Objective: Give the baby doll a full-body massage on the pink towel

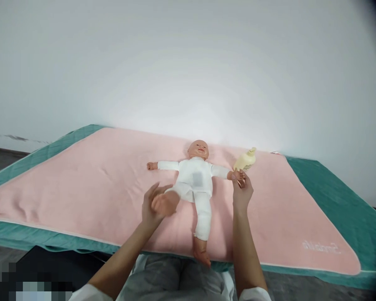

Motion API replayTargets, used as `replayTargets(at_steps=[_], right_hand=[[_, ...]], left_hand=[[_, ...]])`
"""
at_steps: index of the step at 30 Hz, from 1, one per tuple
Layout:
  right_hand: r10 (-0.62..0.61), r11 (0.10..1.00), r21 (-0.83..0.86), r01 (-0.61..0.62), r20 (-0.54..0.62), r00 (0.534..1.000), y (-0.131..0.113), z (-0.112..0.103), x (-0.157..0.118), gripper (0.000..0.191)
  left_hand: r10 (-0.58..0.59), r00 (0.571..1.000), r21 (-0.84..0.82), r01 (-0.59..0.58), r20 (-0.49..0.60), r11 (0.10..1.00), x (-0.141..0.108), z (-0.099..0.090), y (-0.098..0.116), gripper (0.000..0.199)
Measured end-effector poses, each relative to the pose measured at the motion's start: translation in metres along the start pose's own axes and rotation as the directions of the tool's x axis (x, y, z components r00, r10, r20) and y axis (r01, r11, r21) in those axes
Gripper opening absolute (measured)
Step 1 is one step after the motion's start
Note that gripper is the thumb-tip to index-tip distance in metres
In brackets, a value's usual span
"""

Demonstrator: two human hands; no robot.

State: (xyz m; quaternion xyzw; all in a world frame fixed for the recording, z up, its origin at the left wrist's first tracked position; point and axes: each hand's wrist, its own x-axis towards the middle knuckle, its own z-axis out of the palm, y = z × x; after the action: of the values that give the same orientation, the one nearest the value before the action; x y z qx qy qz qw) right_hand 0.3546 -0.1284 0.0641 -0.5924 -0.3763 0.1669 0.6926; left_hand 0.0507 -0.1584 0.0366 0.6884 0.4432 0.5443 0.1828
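Note:
A baby doll (188, 175) in a white cloth body suit lies face up with its arms spread wide. One of its legs is lifted, and my left hand (149, 207) is closed around that raised foot (166, 203) from the left side. On the other side, my right hand (242, 190) pinches the doll's small hand (236, 174) between thumb and fingers. The doll's other leg (203, 217) rests straight, its bare foot at the near edge of the bed. Just beyond my right hand, a pale yellow pump bottle (245, 160) leans to the right.
Beneath the doll spreads a pink blanket (90, 184) with lettering at its near right corner. A teal cover (335, 188) shows around it. Behind stands a plain white wall (188, 62). A black object (56, 267), partly blurred out, is at the lower left.

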Motion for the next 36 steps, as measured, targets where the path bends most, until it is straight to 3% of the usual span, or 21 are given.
replayTargets(at_steps=[2, 4, 6, 8, 10, 12, 17, 24, 33, 36], right_hand=[[-0.138, 0.989, -0.051, 0.140, 0.050, 0.989, -0.010, 0.009, -0.014, 0.043], [-0.310, 0.934, -0.136, 0.330, 0.147, 0.939, -0.016, 0.018, -0.027, 0.035], [-0.463, 0.837, -0.172, 0.520, 0.284, 0.839, -0.018, 0.025, -0.038, 0.030], [-0.552, 0.735, -0.169, 0.656, 0.411, 0.725, -0.017, 0.030, -0.046, 0.033], [-0.580, 0.661, -0.177, 0.729, 0.496, 0.646, -0.015, 0.032, -0.051, 0.037], [-0.584, 0.612, -0.195, 0.766, 0.542, 0.604, -0.012, 0.034, -0.054, 0.038], [-0.569, 0.552, -0.168, 0.817, 0.641, 0.516, -0.010, 0.037, -0.059, 0.036], [-0.467, 0.563, -0.149, 0.813, 0.754, 0.461, -0.014, 0.032, -0.057, 0.041], [-0.408, 0.596, -0.189, 0.780, 0.766, 0.497, -0.013, 0.030, -0.061, 0.035], [-0.440, 0.596, -0.167, 0.786, 0.750, 0.493, -0.013, 0.029, -0.062, 0.036]], left_hand=[[0.056, 0.988, -0.102, -0.071, -0.143, 0.992, 0.031, 0.011, 0.008, 0.083], [0.044, 0.984, -0.121, -0.065, -0.170, 0.991, 0.061, 0.024, 0.016, 0.066], [0.010, 0.999, -0.091, -0.014, -0.045, 0.996, 0.084, 0.042, 0.021, 0.049], [0.023, 0.997, -0.119, -0.014, 0.080, 0.993, 0.098, 0.062, 0.020, 0.045], [0.044, 0.978, -0.147, -0.014, 0.204, 0.989, 0.103, 0.079, 0.013, 0.041], [0.040, 0.963, -0.154, 0.001, 0.266, 0.988, 0.103, 0.090, 0.005, 0.036], [0.005, 0.941, -0.141, 0.045, 0.339, 0.989, 0.101, 0.092, -0.007, 0.039], [-0.029, 0.923, -0.090, 0.069, 0.385, 0.994, 0.103, 0.092, -0.010, 0.041], [0.005, 0.928, -0.010, -0.002, 0.372, 1.000, 0.098, 0.094, -0.004, 0.053], [-0.014, 0.960, 0.004, 0.014, 0.279, 1.000, 0.092, 0.094, -0.003, 0.051]])
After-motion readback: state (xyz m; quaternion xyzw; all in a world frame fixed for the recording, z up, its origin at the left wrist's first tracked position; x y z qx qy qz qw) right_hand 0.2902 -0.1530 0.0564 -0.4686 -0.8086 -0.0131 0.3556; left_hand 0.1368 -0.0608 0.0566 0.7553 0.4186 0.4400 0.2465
